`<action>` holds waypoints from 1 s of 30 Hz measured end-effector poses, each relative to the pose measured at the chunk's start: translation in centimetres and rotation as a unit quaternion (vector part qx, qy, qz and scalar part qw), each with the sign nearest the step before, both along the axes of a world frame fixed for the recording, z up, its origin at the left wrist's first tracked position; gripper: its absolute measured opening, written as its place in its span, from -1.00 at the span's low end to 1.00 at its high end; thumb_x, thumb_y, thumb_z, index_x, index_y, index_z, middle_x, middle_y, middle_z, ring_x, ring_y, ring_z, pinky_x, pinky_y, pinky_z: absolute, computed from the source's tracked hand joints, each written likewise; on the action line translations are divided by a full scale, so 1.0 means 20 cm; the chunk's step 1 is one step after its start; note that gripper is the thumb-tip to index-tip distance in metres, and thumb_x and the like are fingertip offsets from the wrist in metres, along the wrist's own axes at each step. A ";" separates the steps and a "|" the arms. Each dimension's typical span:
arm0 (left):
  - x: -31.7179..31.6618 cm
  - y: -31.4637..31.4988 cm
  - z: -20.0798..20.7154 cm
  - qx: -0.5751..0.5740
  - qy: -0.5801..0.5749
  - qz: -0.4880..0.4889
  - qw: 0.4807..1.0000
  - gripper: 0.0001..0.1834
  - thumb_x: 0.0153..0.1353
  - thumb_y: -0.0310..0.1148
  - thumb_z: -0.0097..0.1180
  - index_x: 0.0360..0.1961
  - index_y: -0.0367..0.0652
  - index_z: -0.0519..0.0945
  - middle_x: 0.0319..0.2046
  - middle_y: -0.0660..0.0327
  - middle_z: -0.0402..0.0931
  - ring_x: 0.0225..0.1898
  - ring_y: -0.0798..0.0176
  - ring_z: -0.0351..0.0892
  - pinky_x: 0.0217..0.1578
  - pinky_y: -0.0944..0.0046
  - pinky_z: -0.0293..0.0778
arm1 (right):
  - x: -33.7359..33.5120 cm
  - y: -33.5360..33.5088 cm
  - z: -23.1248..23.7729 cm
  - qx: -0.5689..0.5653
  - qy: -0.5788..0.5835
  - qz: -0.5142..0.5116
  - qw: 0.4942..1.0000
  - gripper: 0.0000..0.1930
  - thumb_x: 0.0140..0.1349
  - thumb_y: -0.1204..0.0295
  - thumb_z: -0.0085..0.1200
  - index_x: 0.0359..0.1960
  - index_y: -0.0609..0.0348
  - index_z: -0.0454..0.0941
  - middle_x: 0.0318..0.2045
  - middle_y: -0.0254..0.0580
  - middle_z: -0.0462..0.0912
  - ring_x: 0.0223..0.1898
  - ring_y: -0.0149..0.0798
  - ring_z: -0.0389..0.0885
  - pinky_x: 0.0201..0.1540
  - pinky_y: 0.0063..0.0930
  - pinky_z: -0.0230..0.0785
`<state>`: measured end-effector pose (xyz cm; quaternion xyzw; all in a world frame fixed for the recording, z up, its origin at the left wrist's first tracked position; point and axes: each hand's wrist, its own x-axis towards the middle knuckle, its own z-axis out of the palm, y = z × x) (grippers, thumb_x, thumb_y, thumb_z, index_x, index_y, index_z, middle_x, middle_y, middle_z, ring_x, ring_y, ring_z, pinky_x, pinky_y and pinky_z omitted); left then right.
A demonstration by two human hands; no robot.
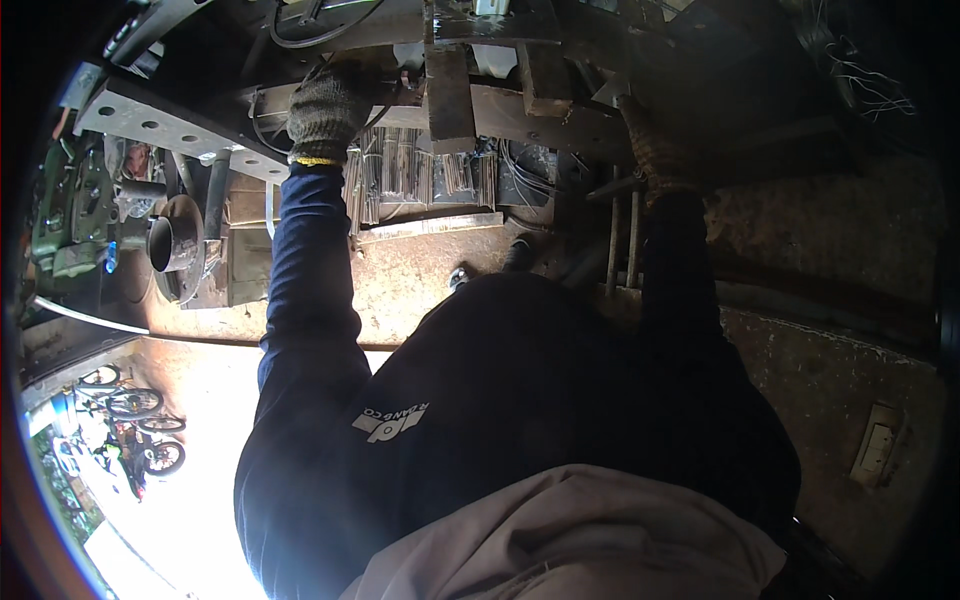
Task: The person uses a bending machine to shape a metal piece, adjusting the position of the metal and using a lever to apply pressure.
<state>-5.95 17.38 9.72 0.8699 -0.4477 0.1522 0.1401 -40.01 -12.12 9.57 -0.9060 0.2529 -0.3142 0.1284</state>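
Note:
My left hand (325,110), in a grey knitted glove with a yellow cuff, reaches to the dark metal bench (390,95) at the top of the head view. Its fingers are lost in shadow, so any grip is hidden. A thin dark cable (375,122) curves beside it. Further right, my right hand (657,145), in a brownish glove, is at the bench's right end, close to a small pale flat piece (608,92). Dim light hides how its fingers are bent. Between the hands, two thick bars (450,105) lie across the bench edge.
Bundles of thin rods (400,165) lie below the bench, near a long flat strip (430,228). At left are a perforated metal beam (170,122), a round pipe piece (172,243) and green machinery (70,215). Upright bars (625,240) stand by my right arm. Bicycles (135,403) are outside.

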 end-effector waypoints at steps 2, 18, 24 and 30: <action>0.00 0.01 -0.01 -0.024 -0.010 -0.017 1.000 -0.58 0.43 0.02 -0.02 -0.12 -0.03 0.74 -0.18 0.03 0.71 -0.09 -0.13 0.67 -0.09 -0.06 0.57 | 0.00 0.01 0.00 0.007 -0.009 -0.004 1.000 -0.38 0.37 0.01 0.21 0.35 0.09 0.47 0.32 -0.07 0.52 0.37 -0.04 0.43 0.43 -0.16 0.21; -0.03 0.02 0.03 -0.022 -0.021 -0.036 0.999 -0.64 0.38 -0.06 0.06 -0.11 -0.07 0.73 -0.20 0.00 0.70 -0.10 -0.14 0.67 -0.12 -0.08 0.57 | 0.00 0.00 -0.01 0.014 0.024 -0.027 0.999 -0.43 0.37 0.03 0.22 0.30 0.05 0.53 0.31 -0.14 0.55 0.36 -0.07 0.44 0.42 -0.18 0.22; -0.06 0.02 0.07 0.021 -0.036 -0.033 0.999 -0.66 0.39 -0.09 0.04 -0.10 -0.07 0.73 -0.19 0.01 0.70 -0.08 -0.13 0.67 -0.10 -0.08 0.57 | 0.01 0.00 0.00 -0.015 0.033 -0.022 0.999 -0.45 0.36 0.08 0.24 0.29 0.08 0.54 0.30 -0.10 0.55 0.34 -0.06 0.45 0.40 -0.18 0.24; -0.02 0.02 0.02 -0.006 -0.046 -0.036 0.998 -0.65 0.37 -0.08 0.05 -0.09 -0.04 0.73 -0.17 0.00 0.70 -0.08 -0.14 0.66 -0.10 -0.08 0.57 | 0.01 0.00 0.00 -0.003 0.016 -0.001 1.000 -0.43 0.35 0.08 0.26 0.29 0.12 0.53 0.29 -0.08 0.55 0.33 -0.06 0.47 0.39 -0.16 0.26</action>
